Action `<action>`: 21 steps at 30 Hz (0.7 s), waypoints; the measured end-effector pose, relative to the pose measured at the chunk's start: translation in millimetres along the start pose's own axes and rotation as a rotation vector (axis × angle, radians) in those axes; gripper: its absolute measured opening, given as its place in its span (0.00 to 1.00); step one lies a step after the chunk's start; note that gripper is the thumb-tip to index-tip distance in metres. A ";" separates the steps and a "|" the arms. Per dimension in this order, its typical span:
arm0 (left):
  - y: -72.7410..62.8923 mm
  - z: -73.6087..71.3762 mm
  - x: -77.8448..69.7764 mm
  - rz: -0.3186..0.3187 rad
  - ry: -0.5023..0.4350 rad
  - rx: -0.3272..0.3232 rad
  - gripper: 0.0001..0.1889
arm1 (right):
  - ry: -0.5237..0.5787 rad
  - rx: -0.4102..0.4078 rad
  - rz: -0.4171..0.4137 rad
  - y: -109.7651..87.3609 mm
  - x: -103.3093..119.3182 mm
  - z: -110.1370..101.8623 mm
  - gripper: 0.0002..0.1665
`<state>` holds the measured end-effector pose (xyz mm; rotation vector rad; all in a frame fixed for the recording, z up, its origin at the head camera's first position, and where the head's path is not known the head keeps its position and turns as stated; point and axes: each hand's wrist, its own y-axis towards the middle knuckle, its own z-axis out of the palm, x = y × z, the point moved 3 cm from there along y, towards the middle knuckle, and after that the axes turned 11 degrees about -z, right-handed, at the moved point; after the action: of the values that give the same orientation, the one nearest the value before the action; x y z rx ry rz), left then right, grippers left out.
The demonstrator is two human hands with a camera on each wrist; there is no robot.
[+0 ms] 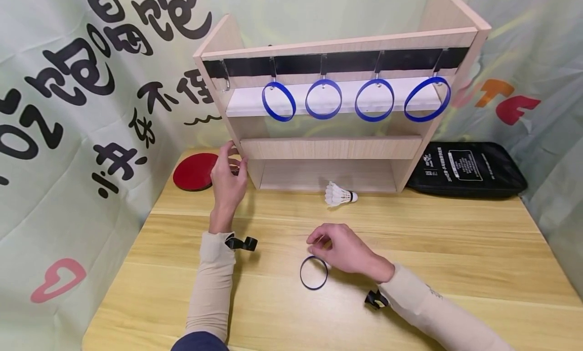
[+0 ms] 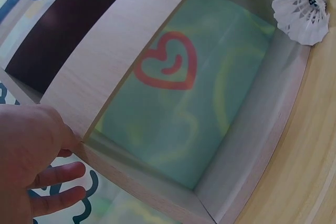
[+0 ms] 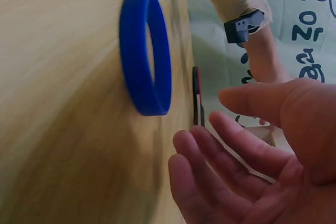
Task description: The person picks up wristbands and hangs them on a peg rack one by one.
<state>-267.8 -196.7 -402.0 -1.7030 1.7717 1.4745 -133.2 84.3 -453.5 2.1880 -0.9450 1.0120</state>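
Observation:
On the table lies a blue ring-shaped band (image 1: 314, 273), seen large as a blue band (image 3: 137, 53) in the right wrist view. My right hand (image 1: 341, 247) hovers just beside it, fingers loosely bent and apart from it. In its wrist view, that right hand (image 3: 247, 166) has nothing between thumb and fingers. At the left side panel of a wooden rack (image 1: 330, 149), my left hand (image 1: 228, 184) touches the edge; in its wrist view the left hand (image 2: 37, 156) shows two fingers extended outside the panel, with the thumb hidden. Several blue bands (image 1: 279, 119) hang from hooks on the rack.
A white shuttlecock (image 1: 339, 195) lies at the rack's front edge. Left of the rack is a red table-tennis bat (image 1: 195, 171); right of it, a black case (image 1: 469, 168). A metal hook (image 1: 225, 76) projects at the rack's far left. Printed cloth hangs behind.

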 end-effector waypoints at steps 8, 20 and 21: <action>-0.1 -1.6 -0.3 -0.003 0.010 -0.001 0.24 | -0.115 0.058 -0.002 -5.3 -6.8 4.7 0.09; -0.9 -0.3 -1.2 -0.006 0.014 -0.002 0.24 | -0.272 0.065 0.013 -4.6 -10.5 10.1 0.04; -0.8 -0.3 -1.1 -0.004 0.012 -0.004 0.24 | -0.270 0.063 0.015 -4.8 -10.8 10.1 0.04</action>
<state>-266.7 -196.1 -401.3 -1.7194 1.7718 1.4708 -130.3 84.0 -468.7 2.4163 -1.0616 0.7734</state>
